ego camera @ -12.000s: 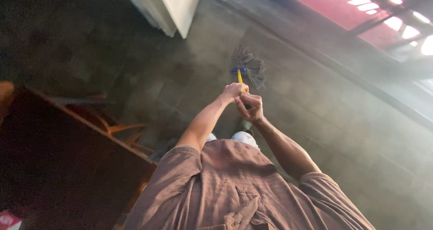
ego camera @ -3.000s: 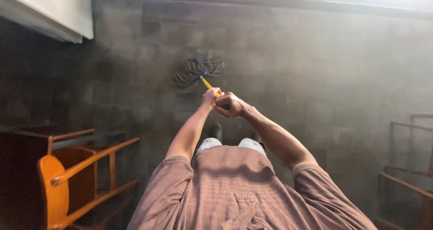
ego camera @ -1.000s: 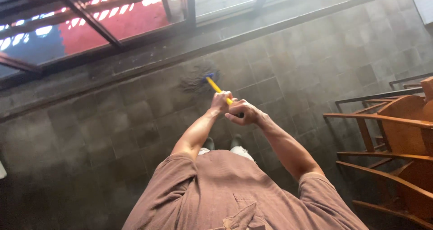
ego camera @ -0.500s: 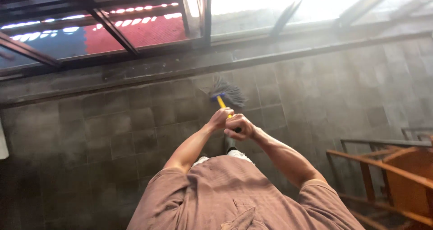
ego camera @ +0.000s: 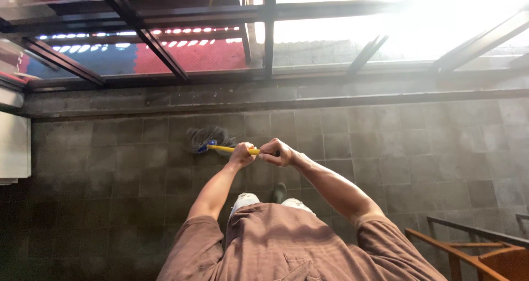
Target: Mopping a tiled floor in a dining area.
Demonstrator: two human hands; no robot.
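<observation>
The person is mid-stroke, mopping. Both the left hand [ego camera: 241,155] and right hand [ego camera: 277,151] have fingers wrapped round the mop [ego camera: 228,148]; its head rests on the tiled floor [ego camera: 386,148] ahead-left.

Tiled floor [ego camera: 386,148] open ahead; wooden chair [ego camera: 474,253] crowds right.
</observation>
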